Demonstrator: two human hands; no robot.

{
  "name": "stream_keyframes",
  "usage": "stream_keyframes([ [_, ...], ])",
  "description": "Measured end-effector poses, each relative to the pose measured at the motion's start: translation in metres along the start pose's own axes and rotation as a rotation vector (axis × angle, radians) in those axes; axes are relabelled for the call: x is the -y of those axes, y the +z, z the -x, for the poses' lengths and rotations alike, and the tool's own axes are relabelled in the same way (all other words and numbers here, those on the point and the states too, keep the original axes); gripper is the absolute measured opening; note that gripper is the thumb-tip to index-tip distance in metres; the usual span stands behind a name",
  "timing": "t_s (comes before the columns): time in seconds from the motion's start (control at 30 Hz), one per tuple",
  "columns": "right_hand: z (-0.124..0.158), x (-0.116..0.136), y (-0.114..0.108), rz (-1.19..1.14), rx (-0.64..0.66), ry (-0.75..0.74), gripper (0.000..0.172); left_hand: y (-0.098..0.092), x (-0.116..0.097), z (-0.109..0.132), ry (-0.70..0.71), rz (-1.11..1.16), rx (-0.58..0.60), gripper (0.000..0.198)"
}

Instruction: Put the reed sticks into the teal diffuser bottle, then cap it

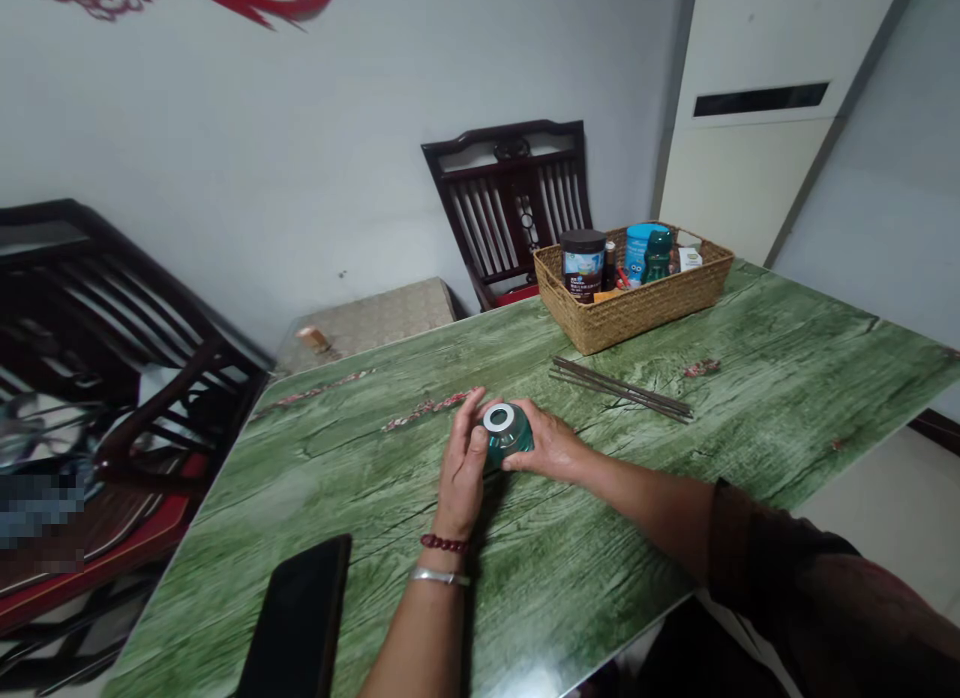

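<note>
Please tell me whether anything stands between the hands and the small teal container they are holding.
Nothing visible does: the left hand and right hand both touch the teal container directly.

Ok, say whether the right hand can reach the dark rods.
Probably yes: the right hand sits close to the dark rods, with nothing standing between them, though it is cupping the teal container.

On the green wood-print desk I see a wicker basket of jars, dark rods lying before it, and a black phone close to me; a dark wooden chair stands behind.
</note>
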State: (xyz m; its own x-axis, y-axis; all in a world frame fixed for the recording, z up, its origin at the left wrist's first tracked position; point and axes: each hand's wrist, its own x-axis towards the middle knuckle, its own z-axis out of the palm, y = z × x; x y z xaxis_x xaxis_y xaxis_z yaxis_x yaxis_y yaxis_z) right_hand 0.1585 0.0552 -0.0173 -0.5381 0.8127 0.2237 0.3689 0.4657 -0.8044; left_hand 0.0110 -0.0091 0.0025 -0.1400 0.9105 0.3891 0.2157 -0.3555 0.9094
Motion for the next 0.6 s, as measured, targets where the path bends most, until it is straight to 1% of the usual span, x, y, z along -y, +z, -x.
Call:
stream_keyframes([
  [0.23, -0.0002, -0.0010, -0.0001, -0.008, -0.006, -0.016, 0.080, -0.0014, 0.0035, -0.0017, 0.023, -0.005, -0.030, 0.049],
  [0.43, 0.0000, 0.0010, -0.0007, -0.024, -0.003, -0.004, 0.079, -0.0049, 0.0064, -0.0020, 0.064, -0.037, -0.123, 0.046],
  [0.5, 0.0004, 0.0028, -0.0016, -0.017, 0.002, 0.010, 0.079, -0.0034, 0.0057, -0.0014, 0.080, 0.006, -0.130, 0.048],
  [0.6, 0.0007, 0.0043, -0.0028, -0.006, 0.009, 0.025, 0.080, 0.0003, 0.0031, 0.0002, 0.066, 0.076, -0.091, 0.057],
])
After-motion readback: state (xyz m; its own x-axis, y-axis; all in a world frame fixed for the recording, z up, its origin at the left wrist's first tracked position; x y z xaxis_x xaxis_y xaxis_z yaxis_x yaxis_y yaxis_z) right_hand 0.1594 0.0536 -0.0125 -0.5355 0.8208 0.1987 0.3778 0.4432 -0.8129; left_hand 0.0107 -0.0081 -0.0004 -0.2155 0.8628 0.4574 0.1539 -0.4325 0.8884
